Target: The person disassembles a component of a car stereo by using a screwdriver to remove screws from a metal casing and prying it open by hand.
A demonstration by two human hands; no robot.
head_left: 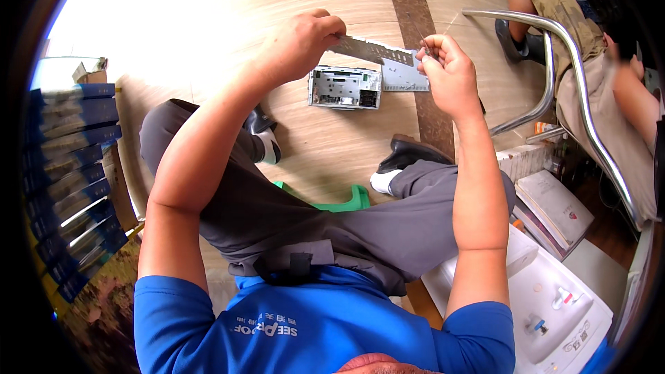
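The left hand [305, 43] closes its fingers on a flat perforated grey metal plate [367, 49], the right hand [450, 79] pinches a thin dark rod [424, 39] at its right end, and the silver rectangular metal case [344, 88] on the beige floor [298, 145] seems already opened, the plate apart from it.

The strip [377, 50] is silver-grey with rows of dark slots; the unit [339, 88], silver with black and green patches; the panel [405, 77], pale grey. The floor [339, 135] is beige, finely streaked, with a mottled brown band [435, 125]. The shirt [312, 312] is blue with white print, the trousers [332, 235] dark grey.
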